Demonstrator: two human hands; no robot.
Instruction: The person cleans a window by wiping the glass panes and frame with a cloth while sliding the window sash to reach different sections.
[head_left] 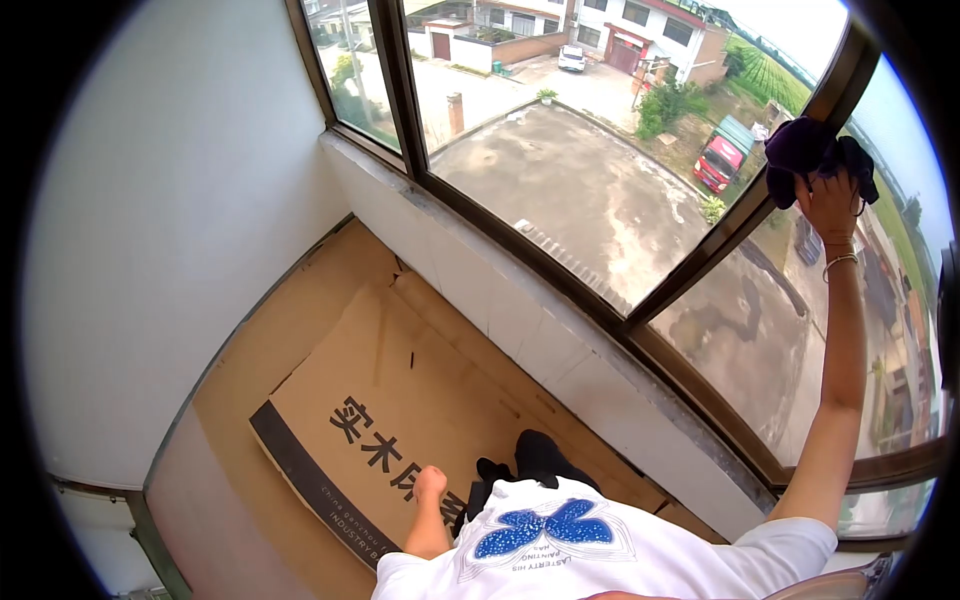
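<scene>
My right hand (832,205) is raised at the upper right, its fingers closed on a dark purple cloth (800,148). The bunched cloth is against the window, over the upright brown frame bar (725,225) and the glass beside it. A bracelet circles that wrist. Low in front of my white shirt (560,530), my left hand (431,485) is curled into a fist, with nothing showing in it. Beneath that hand lies a flat cardboard sheet (330,370) printed with large dark characters.
Along the window runs a low white sill wall (470,280). A plain white wall (170,220) rises on the left. More cardboard (235,400) covers the floor. Through the glass, a concrete roof (570,200), a red truck (720,160) and houses show outside.
</scene>
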